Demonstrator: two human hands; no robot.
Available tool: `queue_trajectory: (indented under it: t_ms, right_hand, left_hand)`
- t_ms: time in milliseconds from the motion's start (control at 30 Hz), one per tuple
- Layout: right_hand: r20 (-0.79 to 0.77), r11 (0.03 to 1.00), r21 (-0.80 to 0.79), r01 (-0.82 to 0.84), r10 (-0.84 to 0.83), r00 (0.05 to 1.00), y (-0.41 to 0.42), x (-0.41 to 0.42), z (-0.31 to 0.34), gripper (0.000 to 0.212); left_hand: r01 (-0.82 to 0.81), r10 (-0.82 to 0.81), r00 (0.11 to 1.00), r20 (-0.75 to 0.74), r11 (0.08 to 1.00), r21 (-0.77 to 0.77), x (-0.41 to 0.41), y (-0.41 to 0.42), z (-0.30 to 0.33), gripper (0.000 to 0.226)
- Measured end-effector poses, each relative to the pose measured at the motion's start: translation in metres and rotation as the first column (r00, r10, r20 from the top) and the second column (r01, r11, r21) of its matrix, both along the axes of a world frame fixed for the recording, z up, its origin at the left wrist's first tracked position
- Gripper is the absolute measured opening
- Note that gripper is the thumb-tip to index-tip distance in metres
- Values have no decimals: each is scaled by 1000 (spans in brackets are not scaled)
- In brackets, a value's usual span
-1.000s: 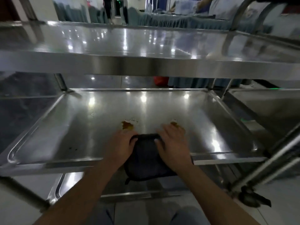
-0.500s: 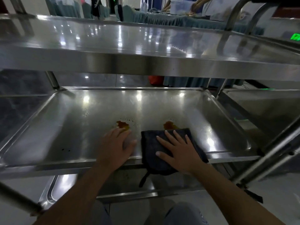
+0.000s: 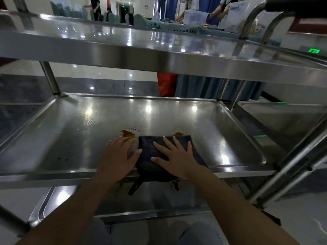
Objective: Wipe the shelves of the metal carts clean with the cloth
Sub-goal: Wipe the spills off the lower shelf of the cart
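While right hand (image 3: 175, 161) presses cloth (image 3: 159, 152), left hand (image 3: 117, 158) rests beside.

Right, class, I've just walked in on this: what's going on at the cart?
A person is wiping the middle shelf of a steel cart. The right hand presses a dark cloth flat near the front edge, fingers spread. The left hand rests flat on the shelf beside it, thumb touching the cloth. Two brown stains remain just beyond the cloth: the left stain fully exposed, the right stain at the cloth's far edge.
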State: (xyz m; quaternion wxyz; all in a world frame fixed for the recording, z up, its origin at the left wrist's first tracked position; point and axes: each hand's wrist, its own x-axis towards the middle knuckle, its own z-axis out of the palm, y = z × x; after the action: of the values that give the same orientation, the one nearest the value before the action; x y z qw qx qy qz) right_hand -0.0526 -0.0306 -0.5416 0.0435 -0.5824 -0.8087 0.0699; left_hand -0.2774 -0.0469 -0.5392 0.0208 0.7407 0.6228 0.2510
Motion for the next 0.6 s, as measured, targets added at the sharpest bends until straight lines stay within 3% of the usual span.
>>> queue_trajectory:
  t_ms: [233,367,467,600]
  right_hand:
    - [87,944,-56,326,-321,943,-4,127,9,67]
    - [113,906,-89,413,-403,908,1,140,7,73]
    - [80,919,-90,383,-377,923,8,107,7,84]
    - [44,978,-58,199,-197,979,15,42,3,97]
  left_hand:
    - [-9,9,1000,-21,1000,-19,3,-3,2,58]
    - [-28,26,999,-39,999,-39,4,-3,2,61]
    - [-33,31,999,-34,998,-52,3,-5,3,62]
    - [-58,58,998,-28,998,-33,5,-8,4,59]
